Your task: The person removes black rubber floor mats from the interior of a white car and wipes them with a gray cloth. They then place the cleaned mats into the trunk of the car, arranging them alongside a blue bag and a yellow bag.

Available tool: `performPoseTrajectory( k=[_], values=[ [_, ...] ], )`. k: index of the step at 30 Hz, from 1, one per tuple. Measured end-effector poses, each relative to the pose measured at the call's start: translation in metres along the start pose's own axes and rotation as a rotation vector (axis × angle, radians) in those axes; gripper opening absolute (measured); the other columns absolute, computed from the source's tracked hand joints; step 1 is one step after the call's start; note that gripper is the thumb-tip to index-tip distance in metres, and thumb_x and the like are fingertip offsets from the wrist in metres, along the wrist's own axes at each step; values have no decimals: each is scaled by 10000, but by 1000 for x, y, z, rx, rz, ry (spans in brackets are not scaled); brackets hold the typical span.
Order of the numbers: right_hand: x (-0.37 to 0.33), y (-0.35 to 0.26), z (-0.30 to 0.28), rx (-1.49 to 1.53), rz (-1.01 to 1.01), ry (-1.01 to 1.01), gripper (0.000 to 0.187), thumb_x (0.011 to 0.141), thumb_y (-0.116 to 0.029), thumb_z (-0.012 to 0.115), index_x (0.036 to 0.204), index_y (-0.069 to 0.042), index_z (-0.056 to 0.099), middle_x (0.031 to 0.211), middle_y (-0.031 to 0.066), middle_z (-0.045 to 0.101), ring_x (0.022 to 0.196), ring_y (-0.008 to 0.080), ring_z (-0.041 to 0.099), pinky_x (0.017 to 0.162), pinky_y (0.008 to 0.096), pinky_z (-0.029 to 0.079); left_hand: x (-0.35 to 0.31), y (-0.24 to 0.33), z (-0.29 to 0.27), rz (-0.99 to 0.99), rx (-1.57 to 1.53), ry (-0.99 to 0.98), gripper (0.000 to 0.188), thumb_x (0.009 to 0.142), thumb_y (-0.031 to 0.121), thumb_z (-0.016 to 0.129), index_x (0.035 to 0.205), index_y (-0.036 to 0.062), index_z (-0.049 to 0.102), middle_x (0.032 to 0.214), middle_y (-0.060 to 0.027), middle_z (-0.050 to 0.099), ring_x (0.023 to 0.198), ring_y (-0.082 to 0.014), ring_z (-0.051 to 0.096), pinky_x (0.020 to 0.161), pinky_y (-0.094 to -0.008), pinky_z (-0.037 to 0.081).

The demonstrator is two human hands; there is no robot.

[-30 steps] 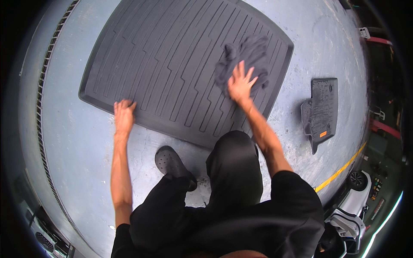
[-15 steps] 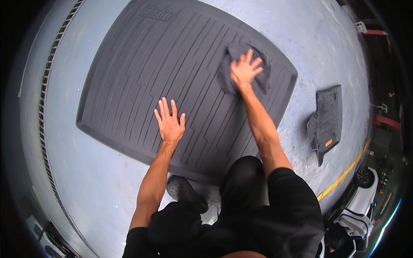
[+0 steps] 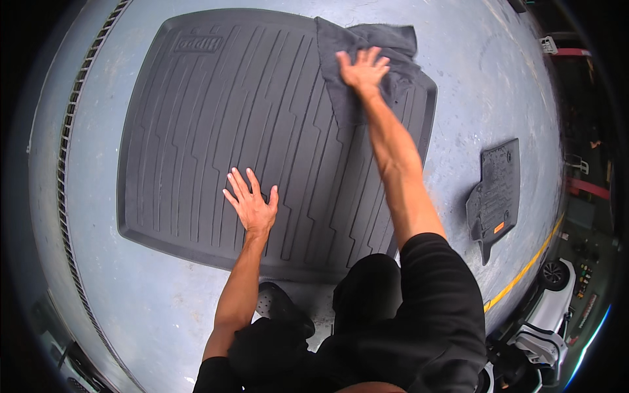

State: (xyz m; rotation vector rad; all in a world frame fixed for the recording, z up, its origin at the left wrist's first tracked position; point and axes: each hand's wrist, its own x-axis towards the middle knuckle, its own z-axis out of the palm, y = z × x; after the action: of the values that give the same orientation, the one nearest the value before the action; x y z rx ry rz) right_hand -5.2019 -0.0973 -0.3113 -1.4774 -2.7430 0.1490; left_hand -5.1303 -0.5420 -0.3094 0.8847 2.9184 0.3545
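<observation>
A large dark grey ribbed car trunk mat (image 3: 216,144) with a raised rim lies on the floor in front of me. My left hand (image 3: 253,206) rests on its near middle part, fingers spread, holding nothing. Toward the far right corner, my right hand (image 3: 364,71) presses a dark grey cloth (image 3: 341,49) against the mat with its palm, fingers spread out rather than wrapped round it. The cloth lies opened out and partly folded, and its far edge reaches past the mat's rim.
A smaller dark floor mat (image 3: 496,190) with an orange label lies on the floor at right. A drain grating (image 3: 67,144) runs along the left. Beyond a yellow line (image 3: 524,272) stands a white car (image 3: 553,301). My shoe (image 3: 275,304) is near the trunk mat's near edge.
My right hand has moved farther away and slightly left with the cloth, which is now more spread out. The trunk mat has turned a little. My left hand has shifted slightly nearer.
</observation>
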Motion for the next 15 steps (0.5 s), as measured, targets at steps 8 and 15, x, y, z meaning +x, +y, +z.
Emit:
performPoseTrajectory(
  k=[8, 15],
  values=[
    [-34, 213, -16, -39, -476, 297, 558, 1030, -468, 399, 1539, -242, 388, 1591, 100, 370, 1439, 385, 356, 1176, 484, 300, 5, 9, 5, -1, -76, 67, 786, 948, 499, 581, 1578, 125, 295, 1647, -217, 167, 1527, -386, 154, 1207, -599, 110],
    [-327, 198, -58, -146, -442, -246, 432, 986, -297, 540, 1176, 75, 648, 1567, 230, 322, 1468, 520, 188, 1166, 630, 229, 2, -4, 9, -8, -38, 110, 778, 952, 508, 575, 1581, 144, 296, 1650, -212, 164, 1529, -378, 159, 1195, -623, 120]
  ],
)
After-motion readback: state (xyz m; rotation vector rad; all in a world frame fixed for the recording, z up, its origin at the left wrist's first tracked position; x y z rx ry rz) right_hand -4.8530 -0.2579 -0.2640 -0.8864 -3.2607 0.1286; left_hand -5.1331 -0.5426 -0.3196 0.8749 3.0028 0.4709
